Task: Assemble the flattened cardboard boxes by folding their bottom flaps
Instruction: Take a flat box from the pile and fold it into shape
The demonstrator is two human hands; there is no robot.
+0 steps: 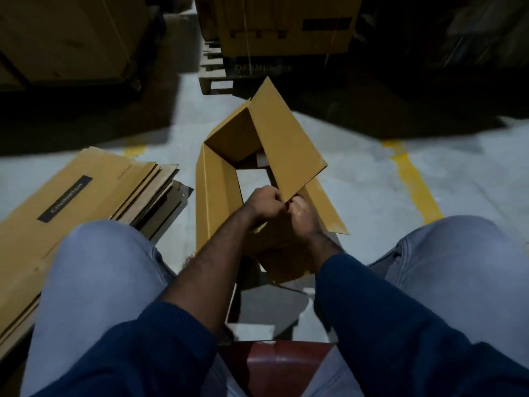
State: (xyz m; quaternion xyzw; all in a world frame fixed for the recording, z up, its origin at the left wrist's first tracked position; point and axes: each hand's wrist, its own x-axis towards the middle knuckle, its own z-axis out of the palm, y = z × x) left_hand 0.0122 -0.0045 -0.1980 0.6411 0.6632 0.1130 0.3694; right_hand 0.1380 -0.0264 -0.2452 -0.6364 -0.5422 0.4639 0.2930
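Two-handed hold on one corner of the large flap [286,138], centre of the frame: left hand [264,203] curled tight round that corner, right hand [302,217] curled just beside it on the same edge, each grip narrow and closed on card. Best to crease along the scored line rather than drag from the corner. Slide one grip further up the flap's edge, press down and inward evenly, and brace the opposite wall against caving. Probably worth tucking the shorter flaps first, for locking under the long ones. Risks a torn or kinked corner if pulled from a single point.

Stands as an opened box [219,193] on the grey floor [357,181], centre of the frame. Plain yellow-brown corrugated card, pulled open into a tube with floor visible through the middle, so not yet closed at the bottom, by the look of it. Long, narrow, thin-walled; likely to skew under lopsided pressure. Has a second flap [326,207] splayed out toward lower right of centre. Lies near a stack of flattened boxes [71,202] at the left of the frame, apparently awaiting the same treatment. Dim cartons [283,24] on a pallet [217,78] at upper centre.
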